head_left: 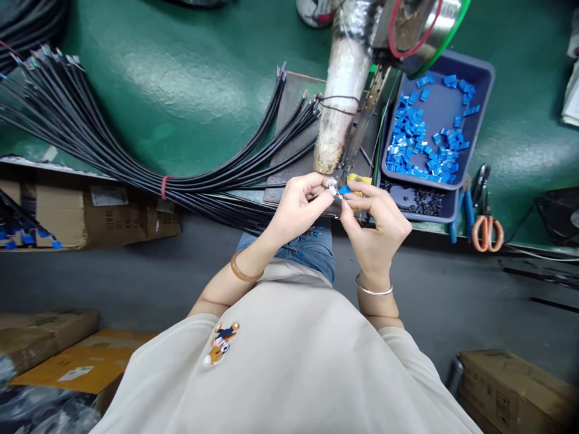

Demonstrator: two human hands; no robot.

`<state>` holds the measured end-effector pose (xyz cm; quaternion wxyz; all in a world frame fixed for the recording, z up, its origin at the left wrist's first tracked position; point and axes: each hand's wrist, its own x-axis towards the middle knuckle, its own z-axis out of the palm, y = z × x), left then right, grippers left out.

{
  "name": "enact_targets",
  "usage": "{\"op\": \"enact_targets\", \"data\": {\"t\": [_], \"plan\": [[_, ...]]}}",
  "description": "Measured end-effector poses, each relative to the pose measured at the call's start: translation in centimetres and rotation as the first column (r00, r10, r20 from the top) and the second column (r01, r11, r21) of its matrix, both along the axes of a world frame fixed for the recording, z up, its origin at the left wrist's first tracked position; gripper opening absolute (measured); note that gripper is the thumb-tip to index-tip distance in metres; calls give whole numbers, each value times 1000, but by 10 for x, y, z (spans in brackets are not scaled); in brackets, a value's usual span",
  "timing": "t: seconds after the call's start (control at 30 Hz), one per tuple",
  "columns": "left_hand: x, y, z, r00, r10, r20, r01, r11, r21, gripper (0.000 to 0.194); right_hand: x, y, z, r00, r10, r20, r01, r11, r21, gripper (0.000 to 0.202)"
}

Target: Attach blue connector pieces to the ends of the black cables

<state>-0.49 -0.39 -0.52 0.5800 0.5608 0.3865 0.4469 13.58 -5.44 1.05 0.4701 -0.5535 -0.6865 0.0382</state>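
Note:
My left hand [298, 205] is closed in a pinch on a cable end, whose small whitish tip [333, 184] shows at the fingertips. Facing it, my right hand [377, 220] pinches a small blue plastic connector [344, 190]. The two sets of fingertips nearly meet, and they hide whether wire and connector touch. Black cables [217, 184], tied with a red band [164, 187], sweep from the left towards my left hand. Just behind the fingers is a yellow label [359, 179] on the bench machine [341, 96].
A grey bin [486, 90] of blue connectors stands at the right, above a second tray [447, 211] with small dark parts. Beside them lie orange-handled scissors [487, 234] and blue-handled pliers [468, 208]. Cardboard boxes [129, 217] sit below the green bench [181, 78].

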Motion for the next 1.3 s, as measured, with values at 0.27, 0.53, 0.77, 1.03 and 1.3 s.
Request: {"op": "enact_targets", "data": {"t": [0.27, 0.53, 0.77, 1.03, 1.3], "plan": [[0, -1, -1, 999, -30, 25, 31, 997, -73, 16, 1, 0, -3, 1000, -1, 24, 2, 1000, -16, 12], [-6, -2, 1, 992, -128, -2, 127, 987, -97, 11, 5, -3, -1, 997, -25, -78, 19, 996, -85, 7], [-16, -10, 1, 968, -249, -8, 246, 959, -142, 12, 11, -20, 6, 997, -63, -39, 54, 979, -197, 13], [-14, -20, -5, 985, -145, 97, 153, 984, -86, 15, -1, -17, -6, 999, -22, -39, 9, 953, -304, 15], [-13, -22, -7, 981, -91, 173, 126, 971, -204, 30, 3, -18, -8, 876, -53, -480, 19, 997, -76, 15]]}}
